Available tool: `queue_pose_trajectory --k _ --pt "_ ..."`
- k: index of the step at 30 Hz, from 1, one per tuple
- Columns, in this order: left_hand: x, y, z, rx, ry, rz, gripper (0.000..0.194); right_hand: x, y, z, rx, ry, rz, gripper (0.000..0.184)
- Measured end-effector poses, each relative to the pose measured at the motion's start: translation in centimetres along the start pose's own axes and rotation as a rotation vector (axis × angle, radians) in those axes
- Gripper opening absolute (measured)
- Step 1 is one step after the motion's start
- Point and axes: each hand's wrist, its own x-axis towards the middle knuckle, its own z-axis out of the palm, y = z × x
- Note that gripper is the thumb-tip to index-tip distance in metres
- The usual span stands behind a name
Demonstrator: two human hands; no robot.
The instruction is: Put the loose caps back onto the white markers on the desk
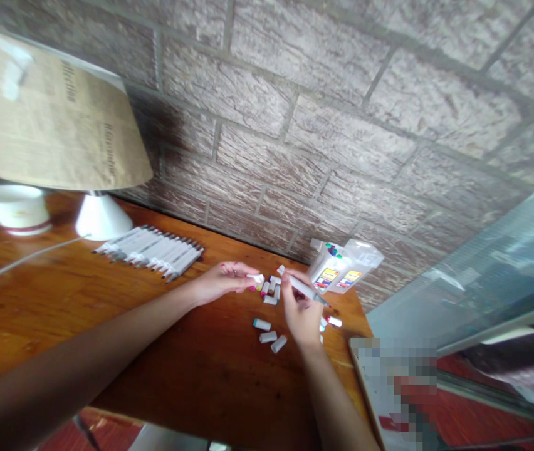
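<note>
My left hand (220, 283) is closed in a pinch on a white marker cap (256, 278). My right hand (302, 316) grips a white marker (302, 288), whose uncapped reddish tip points down to the right. Between and below the hands, several loose caps (267, 337) lie scattered on the wooden table (220, 382), with coloured ends on some. A red-ended cap (335, 321) rests right of my right hand, and other caps there are partly hidden by it. To the left, a row of several white markers (154, 252) lies side by side.
A clear plastic marker case (349, 269), with several coloured cap ends showing at its top, stands near the wall. A lamp (102, 216) with its cord and a white cup (17, 210) stand at the left. A stone-brick wall (267, 150) rises behind the table.
</note>
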Motion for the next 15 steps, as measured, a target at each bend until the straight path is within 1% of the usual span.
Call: queue_pose_trajectory --k 3,5,7,11,13,15 --pt "-0.4 0.4 0.0 -0.069 -0.013 0.003 0.054 1.1 0.4 -0.8 0.054 0.191 0.048 0.034" --pt "-0.4 0.4 0.0 -0.084 -0.046 0.009 0.052 1.5 0.4 -1.0 0.089 0.245 0.092 0.038" --pt "-0.4 0.2 0.0 -0.078 -0.082 0.004 0.052 1.3 0.2 -0.8 0.105 0.229 0.129 0.040" --pt "-0.2 -0.1 -0.1 -0.037 -0.130 -0.005 0.053 0.2 -0.2 0.2 0.091 0.092 0.140 0.040" --pt "-0.3 0.0 -0.1 -0.027 -0.124 -0.005 0.051 -0.2 -0.2 0.4 0.058 0.054 0.120 0.039" --pt "-0.3 0.1 -0.1 -0.022 -0.101 -0.002 0.052 -0.3 -0.2 0.4 0.021 0.058 0.117 0.040"
